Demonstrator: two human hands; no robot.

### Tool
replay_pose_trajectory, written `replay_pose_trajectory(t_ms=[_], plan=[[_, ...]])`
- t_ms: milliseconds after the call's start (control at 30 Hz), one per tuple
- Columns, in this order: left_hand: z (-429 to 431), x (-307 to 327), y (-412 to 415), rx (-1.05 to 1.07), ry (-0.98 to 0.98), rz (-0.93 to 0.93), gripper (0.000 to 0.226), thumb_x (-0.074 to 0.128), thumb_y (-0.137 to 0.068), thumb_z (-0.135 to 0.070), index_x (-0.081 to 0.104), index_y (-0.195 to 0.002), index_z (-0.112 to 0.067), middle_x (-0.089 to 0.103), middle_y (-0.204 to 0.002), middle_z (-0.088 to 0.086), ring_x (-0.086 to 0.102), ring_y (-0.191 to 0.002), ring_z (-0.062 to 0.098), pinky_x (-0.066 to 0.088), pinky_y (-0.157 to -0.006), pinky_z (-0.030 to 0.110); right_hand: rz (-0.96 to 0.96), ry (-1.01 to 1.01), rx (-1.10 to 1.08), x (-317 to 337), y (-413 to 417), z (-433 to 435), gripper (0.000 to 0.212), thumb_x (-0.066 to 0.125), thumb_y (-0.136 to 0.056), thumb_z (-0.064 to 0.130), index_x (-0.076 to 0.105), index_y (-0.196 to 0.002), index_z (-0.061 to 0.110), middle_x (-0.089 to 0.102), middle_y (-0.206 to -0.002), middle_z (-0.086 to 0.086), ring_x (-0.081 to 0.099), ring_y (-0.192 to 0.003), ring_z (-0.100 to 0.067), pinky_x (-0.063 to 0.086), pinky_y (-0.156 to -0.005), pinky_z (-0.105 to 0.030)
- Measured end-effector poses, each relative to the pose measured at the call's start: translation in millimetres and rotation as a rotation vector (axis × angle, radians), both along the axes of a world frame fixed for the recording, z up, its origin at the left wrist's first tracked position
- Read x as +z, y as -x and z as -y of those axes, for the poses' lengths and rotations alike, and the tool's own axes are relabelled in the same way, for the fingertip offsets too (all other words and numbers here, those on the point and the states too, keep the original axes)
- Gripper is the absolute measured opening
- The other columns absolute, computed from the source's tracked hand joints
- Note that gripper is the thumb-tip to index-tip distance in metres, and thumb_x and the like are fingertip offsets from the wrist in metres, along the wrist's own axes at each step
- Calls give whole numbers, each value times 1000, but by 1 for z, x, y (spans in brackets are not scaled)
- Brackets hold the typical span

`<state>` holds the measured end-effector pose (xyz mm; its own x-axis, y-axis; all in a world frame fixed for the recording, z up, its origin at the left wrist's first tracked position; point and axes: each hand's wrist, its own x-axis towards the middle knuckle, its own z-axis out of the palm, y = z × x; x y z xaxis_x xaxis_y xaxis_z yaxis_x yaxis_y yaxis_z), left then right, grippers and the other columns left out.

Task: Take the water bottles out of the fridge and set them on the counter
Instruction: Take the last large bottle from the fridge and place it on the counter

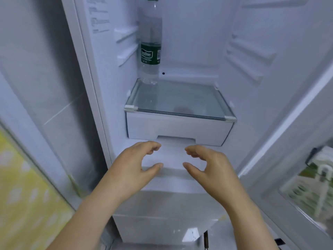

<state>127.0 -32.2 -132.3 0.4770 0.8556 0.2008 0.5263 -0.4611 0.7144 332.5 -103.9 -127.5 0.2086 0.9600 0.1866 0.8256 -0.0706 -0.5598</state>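
One clear water bottle [150,44] with a green label and green cap stands upright at the back left corner of the glass shelf [180,103] inside the open fridge. My left hand [137,163] and my right hand [207,165] hover side by side below the shelf, in front of the white drawer [176,129]. Both hands are empty, fingers curved and apart, thumbs pointing toward each other. The bottle is well above and behind my left hand.
The fridge door [306,159] stands open on the right, with a green and white package [313,186] in its door bin. A grey tiled wall [45,87] and a yellow patterned surface [27,195] lie to the left. A lower white compartment [162,222] sits beneath my hands.
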Motion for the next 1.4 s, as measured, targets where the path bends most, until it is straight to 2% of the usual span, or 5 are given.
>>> replay_pose_trajectory(t_ms=[633,767,967,1100,1400], plan=[[-149,9,-60,141,-76,114,40,73,-81,-26,61,-119,-31,62,-116,-21,56,-109,-8,42,-98,14,-52,-181,65,10,-64,-184,36,76,-83,24,69,-118,21,73,-110,8,66,-101,-9,51,-95,-34],[-169,12,-65,173,-97,88,42,68,-77,-40,61,-118,-32,63,-115,-18,57,-110,-5,45,-98,23,-81,-179,78,7,-73,-208,34,77,-82,22,69,-116,20,73,-108,7,67,-101,-9,52,-95,-35],[-204,27,-72,245,-109,128,41,72,-81,-27,60,-121,-26,62,-118,-12,56,-113,3,45,-101,32,-110,-173,55,17,-77,-239,34,76,-83,23,69,-116,21,73,-110,7,66,-104,-8,51,-97,-34],[-228,44,-85,281,-159,204,45,72,-81,-22,59,-124,-23,61,-122,-10,56,-114,6,43,-101,27,-108,-193,63,31,-80,-260,36,73,-86,26,67,-121,22,70,-115,10,63,-107,-4,48,-99,-28],[-285,78,-107,372,-187,338,54,70,-81,-26,51,-131,-22,57,-131,-5,54,-120,13,44,-103,39,-178,-209,33,37,-86,-318,45,76,-83,28,62,-125,18,68,-120,5,62,-108,-10,47,-95,-26]])
